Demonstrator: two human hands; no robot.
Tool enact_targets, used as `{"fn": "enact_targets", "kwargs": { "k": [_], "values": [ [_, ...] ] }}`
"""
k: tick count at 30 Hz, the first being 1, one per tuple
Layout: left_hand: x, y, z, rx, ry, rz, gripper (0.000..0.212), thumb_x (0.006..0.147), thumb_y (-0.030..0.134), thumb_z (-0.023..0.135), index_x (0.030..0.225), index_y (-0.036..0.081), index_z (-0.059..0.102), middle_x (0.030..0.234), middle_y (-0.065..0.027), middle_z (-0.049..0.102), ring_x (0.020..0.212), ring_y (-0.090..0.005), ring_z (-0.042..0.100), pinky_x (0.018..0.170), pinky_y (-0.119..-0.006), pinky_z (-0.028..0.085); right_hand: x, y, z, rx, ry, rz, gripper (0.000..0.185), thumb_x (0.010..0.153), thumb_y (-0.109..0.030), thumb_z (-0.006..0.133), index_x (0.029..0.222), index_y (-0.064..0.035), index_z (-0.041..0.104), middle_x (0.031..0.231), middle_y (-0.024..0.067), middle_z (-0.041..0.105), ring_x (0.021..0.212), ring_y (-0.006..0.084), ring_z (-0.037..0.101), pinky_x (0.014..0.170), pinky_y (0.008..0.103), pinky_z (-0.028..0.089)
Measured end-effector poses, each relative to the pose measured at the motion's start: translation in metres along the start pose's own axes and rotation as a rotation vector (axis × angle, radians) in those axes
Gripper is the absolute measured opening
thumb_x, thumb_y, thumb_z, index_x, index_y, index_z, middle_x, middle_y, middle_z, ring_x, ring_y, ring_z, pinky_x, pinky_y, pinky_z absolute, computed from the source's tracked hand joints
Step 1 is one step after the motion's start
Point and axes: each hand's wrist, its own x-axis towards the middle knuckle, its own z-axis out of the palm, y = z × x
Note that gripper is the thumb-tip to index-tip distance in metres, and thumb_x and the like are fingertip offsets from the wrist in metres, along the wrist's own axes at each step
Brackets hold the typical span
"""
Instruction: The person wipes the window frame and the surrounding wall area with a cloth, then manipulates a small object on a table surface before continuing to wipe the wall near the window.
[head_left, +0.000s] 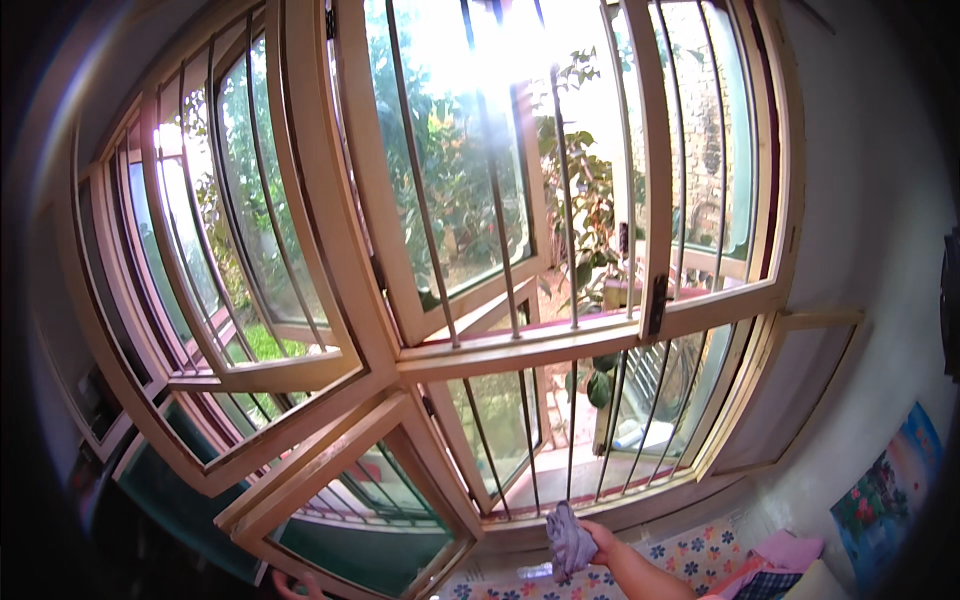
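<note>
My right hand (600, 541) grips a crumpled grey-purple cloth (571, 541) just below the lower rail of a wooden window frame (525, 360). My left hand (298, 586) shows only partly at the bottom edge, with fingers near the lower corner of an opened lower casement (341, 566); whether it touches the wood cannot be told. Thin metal bars (573, 435) run upright across the window openings. Several glazed casements stand swung open, among them a large upper one (420, 322) behind the bars.
A flower-patterned cover (690, 551) lies below the window, with pink fabric (787, 551) at its right. A screen panel (787, 394) stands open against the right wall, above a colourful poster (889, 495). A large casement (214, 480) juts inward at left. Plants and a brick wall show outside.
</note>
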Motion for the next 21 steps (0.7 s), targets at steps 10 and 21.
{"fn": "enact_targets", "kwargs": {
  "k": [10, 21],
  "values": [
    [-0.145, 0.100, 0.129, -0.188, -0.751, -0.204, 0.028, 0.085, 0.011, 0.060, 0.111, 0.002, 0.056, 0.087, -0.0022, 0.057, 0.072, -0.0073, 0.049, 0.063, -0.021, 0.041, -0.031, -0.043, -0.075, 0.075, -0.201, -0.075, 0.051, 0.093, -0.035, 0.042, 0.130, 0.0012, 0.040, 0.120, 0.0246, 0.053, 0.103, 0.0361, 0.057, 0.089, 0.0473, 0.046],
    [-0.192, 0.148, 0.169, -0.887, -1.156, -1.009, 0.026, 0.094, 0.033, 0.049, 0.101, 0.009, 0.057, 0.082, -0.0007, 0.058, 0.069, -0.0103, 0.055, 0.055, -0.023, 0.046, -0.081, -0.128, -0.040, 0.083, -0.296, -0.198, 0.051, 0.094, -0.033, 0.037, 0.127, 0.0043, 0.041, 0.116, 0.0264, 0.055, 0.102, 0.0386, 0.057, 0.089, 0.0491, 0.045]
  ]
}}
